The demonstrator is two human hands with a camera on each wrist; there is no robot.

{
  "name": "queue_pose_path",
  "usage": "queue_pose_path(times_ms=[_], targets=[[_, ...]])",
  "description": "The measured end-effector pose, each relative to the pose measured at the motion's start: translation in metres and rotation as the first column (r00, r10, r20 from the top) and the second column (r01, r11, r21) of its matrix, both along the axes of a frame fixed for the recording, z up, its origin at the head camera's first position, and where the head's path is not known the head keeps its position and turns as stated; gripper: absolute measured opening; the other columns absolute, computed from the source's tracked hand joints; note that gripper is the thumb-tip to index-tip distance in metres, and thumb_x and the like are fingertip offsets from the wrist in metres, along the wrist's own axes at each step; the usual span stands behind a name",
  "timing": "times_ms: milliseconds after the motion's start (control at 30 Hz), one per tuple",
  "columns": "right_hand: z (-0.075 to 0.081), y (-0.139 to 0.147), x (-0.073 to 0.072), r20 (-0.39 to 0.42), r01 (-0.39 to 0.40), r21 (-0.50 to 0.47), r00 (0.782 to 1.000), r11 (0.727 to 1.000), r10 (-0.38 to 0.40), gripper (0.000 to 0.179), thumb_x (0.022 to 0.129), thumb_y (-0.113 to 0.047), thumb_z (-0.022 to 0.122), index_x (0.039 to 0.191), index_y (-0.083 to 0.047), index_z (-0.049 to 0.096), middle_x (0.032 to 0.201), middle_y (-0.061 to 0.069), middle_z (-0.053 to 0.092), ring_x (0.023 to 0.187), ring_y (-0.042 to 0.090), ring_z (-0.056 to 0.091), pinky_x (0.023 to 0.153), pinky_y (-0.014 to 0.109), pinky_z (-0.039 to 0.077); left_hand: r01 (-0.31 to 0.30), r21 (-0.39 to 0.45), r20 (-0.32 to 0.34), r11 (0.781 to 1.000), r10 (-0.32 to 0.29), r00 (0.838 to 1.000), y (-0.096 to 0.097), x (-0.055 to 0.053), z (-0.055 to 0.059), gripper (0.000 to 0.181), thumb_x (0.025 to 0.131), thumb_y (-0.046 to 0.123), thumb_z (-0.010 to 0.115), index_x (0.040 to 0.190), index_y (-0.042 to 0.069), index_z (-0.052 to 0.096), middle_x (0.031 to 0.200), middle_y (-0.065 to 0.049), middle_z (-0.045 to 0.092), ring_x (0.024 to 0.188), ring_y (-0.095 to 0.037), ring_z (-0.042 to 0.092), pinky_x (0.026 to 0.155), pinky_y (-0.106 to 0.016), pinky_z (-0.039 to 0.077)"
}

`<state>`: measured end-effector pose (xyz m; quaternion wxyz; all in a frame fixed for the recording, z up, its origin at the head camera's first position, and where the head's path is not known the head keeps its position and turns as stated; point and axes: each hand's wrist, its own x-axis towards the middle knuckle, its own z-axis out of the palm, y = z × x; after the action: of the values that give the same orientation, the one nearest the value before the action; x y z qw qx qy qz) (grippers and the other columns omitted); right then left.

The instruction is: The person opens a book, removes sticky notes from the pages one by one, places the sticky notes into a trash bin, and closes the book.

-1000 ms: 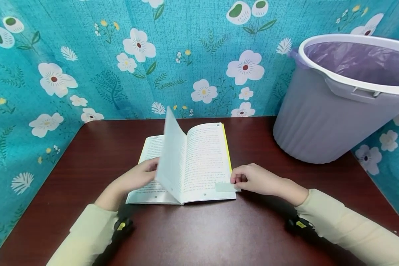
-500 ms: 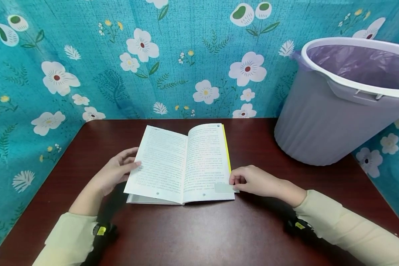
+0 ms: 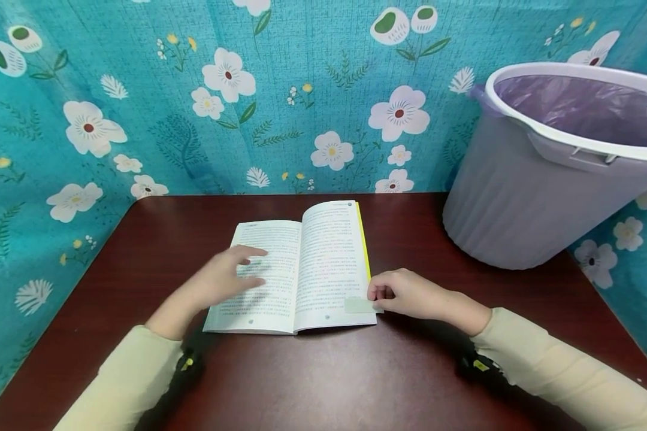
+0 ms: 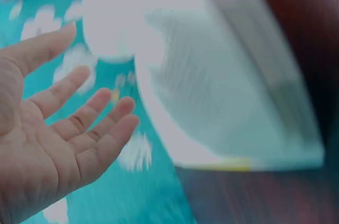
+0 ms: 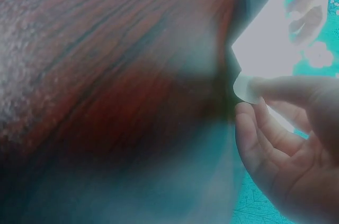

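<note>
An open book [image 3: 329,257] with printed pages lies on the table, a yellow edge showing along its right side. Over its left page is my left hand [image 3: 222,279], thumb and fingers spread and holding nothing; in the left wrist view the open palm [image 4: 47,144] stands beside the blurred book. At the book's lower right corner my right hand [image 3: 410,293] pinches the end of a pale green strip [image 3: 358,305], shaped like a bookmark, that lies across the right page. The right wrist view shows the thumb on the strip's rounded end [image 5: 246,87], the other fingers curled beneath.
A large grey bin [image 3: 507,191] with a purple liner stands at the right rear of the dark reddish-brown table [image 3: 323,383]. Behind hangs a teal flowered cloth [image 3: 280,96]. Dark wrist devices sit below both sleeves.
My left hand swept a page leftward until it stood out past the book's left edge, then came back right over the left page, which now lies down. My right hand keeps pinching the strip.
</note>
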<state>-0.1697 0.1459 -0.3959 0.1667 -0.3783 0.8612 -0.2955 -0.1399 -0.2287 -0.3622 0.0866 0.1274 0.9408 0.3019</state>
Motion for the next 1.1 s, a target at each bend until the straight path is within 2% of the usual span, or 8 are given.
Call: queue_pose_path(times_ms=[100, 200, 300, 400, 567, 800, 967, 1100], targets=[[-0.001, 0.000, -0.001, -0.005, 0.002, -0.007, 1.000, 1.000, -0.002, 0.016, 0.089, -0.005, 0.078, 0.085, -0.016, 0.067, 0.073, -0.012, 0.056, 0.067, 0.004, 0.051, 0.061, 0.023, 0.047, 0.154, -0.020, -0.013, 0.988, -0.155, 0.988, 0.024, 0.002, -0.012, 0.062, 0.092, 0.020, 0.080, 0.145, 0.003, 0.054, 0.146, -0.022, 0.051, 0.135, -0.039, 0.049, 0.110, -0.054, 0.040], [-0.003, 0.000, 0.000, -0.004, 0.016, -0.011, 1.000, 1.000, -0.016, 0.019, 0.089, -0.006, 0.079, 0.084, -0.019, 0.066, 0.072, -0.012, 0.055, 0.066, 0.005, 0.051, 0.060, 0.023, 0.047, 0.238, -0.028, 0.006, 0.971, -0.238, 0.971, 0.045, 0.009, -0.020, 0.070, 0.090, 0.027, 0.081, 0.151, 0.009, 0.050, 0.153, -0.022, 0.044, 0.139, -0.039, 0.045, 0.112, -0.053, 0.038], [-0.007, 0.001, 0.005, -0.007, 0.021, -0.007, 1.000, 1.000, -0.021, 0.021, 0.088, -0.005, 0.080, 0.083, -0.019, 0.065, 0.073, -0.012, 0.055, 0.067, 0.005, 0.051, 0.061, 0.023, 0.047, 0.245, -0.034, 0.049, 0.969, -0.243, 0.969, 0.058, 0.017, -0.026, 0.075, 0.088, 0.032, 0.083, 0.153, 0.018, 0.049, 0.157, -0.022, 0.037, 0.134, -0.039, 0.051, 0.106, -0.053, 0.045], [-0.011, 0.003, 0.008, -0.028, 0.027, 0.001, 0.999, 1.000, -0.027, 0.023, 0.087, -0.004, 0.080, 0.082, -0.020, 0.065, 0.077, -0.012, 0.055, 0.070, 0.005, 0.053, 0.064, 0.023, 0.049, 0.244, -0.047, 0.056, 0.969, -0.241, 0.969, 0.063, 0.021, -0.030, 0.077, 0.085, 0.034, 0.086, 0.153, 0.023, 0.051, 0.158, -0.022, 0.035, 0.126, -0.039, 0.057, 0.099, -0.053, 0.049], [-0.007, 0.005, 0.006, -0.066, 0.051, 0.011, 0.997, 0.999, -0.051, 0.023, 0.086, -0.002, 0.080, 0.084, -0.020, 0.065, 0.083, -0.013, 0.059, 0.072, 0.004, 0.055, 0.066, 0.023, 0.051, 0.229, -0.087, 0.026, 0.969, -0.228, 0.973, 0.066, 0.019, -0.027, 0.079, 0.083, 0.034, 0.088, 0.152, 0.024, 0.052, 0.157, -0.023, 0.035, 0.123, -0.040, 0.059, 0.098, -0.052, 0.050], [-0.005, 0.009, 0.007, -0.053, 0.037, 0.003, 0.998, 0.999, -0.037, 0.019, 0.087, 0.000, 0.078, 0.089, -0.016, 0.067, 0.077, -0.014, 0.065, 0.063, 0.001, 0.051, 0.059, 0.021, 0.048, 0.193, -0.147, 0.030, 0.970, -0.190, 0.981, 0.072, 0.019, -0.026, 0.078, 0.082, 0.036, 0.089, 0.150, 0.026, 0.053, 0.157, -0.025, 0.035, 0.123, -0.041, 0.059, 0.095, -0.054, 0.052], [-0.006, 0.011, 0.009, -0.097, 0.040, -0.013, 0.994, 0.999, -0.041, 0.020, 0.086, 0.002, 0.077, 0.090, -0.016, 0.069, 0.075, -0.015, 0.062, 0.062, 0.000, 0.048, 0.058, 0.021, 0.047, 0.163, -0.196, 0.028, 0.967, -0.161, 0.987, 0.076, 0.020, -0.028, 0.078, 0.081, 0.039, 0.088, 0.151, 0.030, 0.053, 0.157, -0.023, 0.035, 0.123, -0.039, 0.059, 0.086, -0.066, 0.051], [-0.005, 0.012, 0.010, -0.112, 0.055, -0.012, 0.992, 0.998, -0.056, 0.020, 0.087, 0.000, 0.078, 0.090, -0.017, 0.069, 0.076, -0.016, 0.062, 0.062, 0.000, 0.048, 0.057, 0.021, 0.047, 0.151, -0.210, 0.020, 0.966, -0.151, 0.988, 0.078, 0.019, -0.028, 0.078, 0.082, 0.039, 0.088, 0.150, 0.030, 0.053, 0.157, -0.022, 0.035, 0.123, -0.040, 0.058, 0.084, -0.076, 0.046]])
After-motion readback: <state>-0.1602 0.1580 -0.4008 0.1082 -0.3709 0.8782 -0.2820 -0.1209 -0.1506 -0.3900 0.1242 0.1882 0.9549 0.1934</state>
